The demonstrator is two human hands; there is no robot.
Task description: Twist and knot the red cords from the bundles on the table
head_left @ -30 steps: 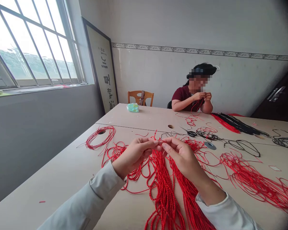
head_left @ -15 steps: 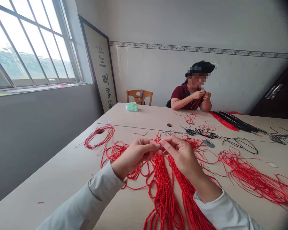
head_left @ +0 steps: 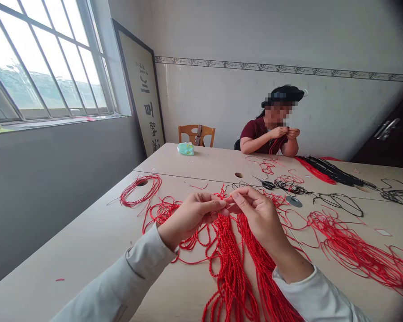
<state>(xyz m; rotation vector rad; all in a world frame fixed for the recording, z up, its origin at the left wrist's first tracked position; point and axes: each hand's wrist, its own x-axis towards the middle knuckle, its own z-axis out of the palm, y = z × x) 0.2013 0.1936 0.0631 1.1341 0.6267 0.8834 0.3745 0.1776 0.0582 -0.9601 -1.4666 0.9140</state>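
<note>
In the head view, the work looks partway along: the twisted red cords are gathered in two long bundles, the left bundle (head_left: pixel 231 264) and the right bundle (head_left: pixel 267 273), while the red cord (head_left: pixel 227 200) at the fingertips seems unfinished. What remains, as far as one can judge, is the fine handling at this spot — plus whatever the loose red strands (head_left: pixel 356 250) at the far right may need. The left hand (head_left: pixel 198 210) is nearly closed, thumb against forefinger, and the right hand (head_left: pixel 255 212) is pinched likewise, its fingers loosely curled; between them they have hold of the red cord, though the fingers cover so much that I cannot tell how it is looped or knotted. That cord lies right between the two sets of fingertips, above the top ends of the bundles — these run from beneath the hands toward the near side of the table (head_left: pixel 97 250). A red tangle (head_left: pixel 164 210) lies just beyond the left wrist, and the scissors (head_left: pixel 267 184) rest beyond the right hand.
</note>
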